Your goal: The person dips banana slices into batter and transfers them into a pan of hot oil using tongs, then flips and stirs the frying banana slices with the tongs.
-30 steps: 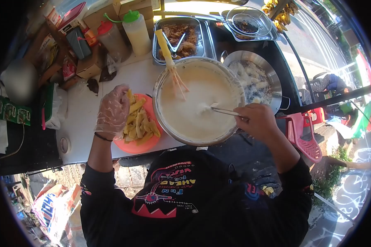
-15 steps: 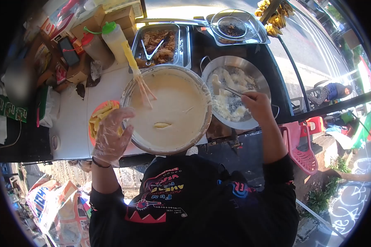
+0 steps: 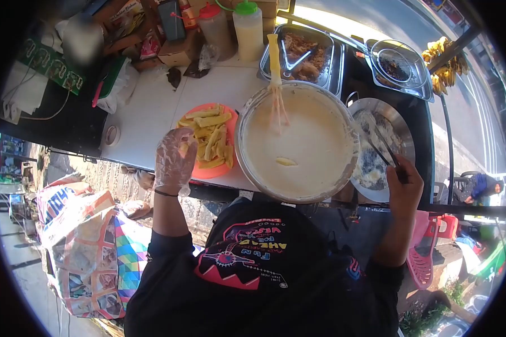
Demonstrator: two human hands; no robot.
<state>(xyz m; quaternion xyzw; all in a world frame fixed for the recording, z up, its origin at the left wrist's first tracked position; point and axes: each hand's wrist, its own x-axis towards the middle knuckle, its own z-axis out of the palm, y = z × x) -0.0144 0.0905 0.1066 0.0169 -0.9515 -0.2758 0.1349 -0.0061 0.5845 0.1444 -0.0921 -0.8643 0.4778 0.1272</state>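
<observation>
My left hand point(image 3: 176, 158), in a clear plastic glove, is at the left rim of an orange plate point(image 3: 207, 173) piled with yellow banana slices point(image 3: 212, 137). Its fingers are curled in; a yellowish patch shows among them, but I cannot make out what it is. Metal tongs point(image 3: 383, 145) are gripped in my right hand point(image 3: 405, 181), their arms apart and tips down in a wok point(image 3: 402, 121) where pale battered pieces point(image 3: 368, 160) fry in oil. Between my hands stands a wide basin of cream-coloured batter point(image 3: 315, 151), with one slice point(image 3: 287, 161) at its surface and a yellow-handled whisk point(image 3: 275, 67) leaning inside.
Behind the basin is a metal tray of fried food point(image 3: 306, 56) with tongs on it. A strainer point(image 3: 399, 62) rests on another tray at back right. Squeeze bottles point(image 3: 247, 33) and boxes point(image 3: 180, 50) line the back. Bananas point(image 3: 447, 62) hang at right.
The view has turned left, so the stall appears shifted right. My left hand has gone from beside the basin to the plate's left side, fingers now curled. The tongs have moved within the wok.
</observation>
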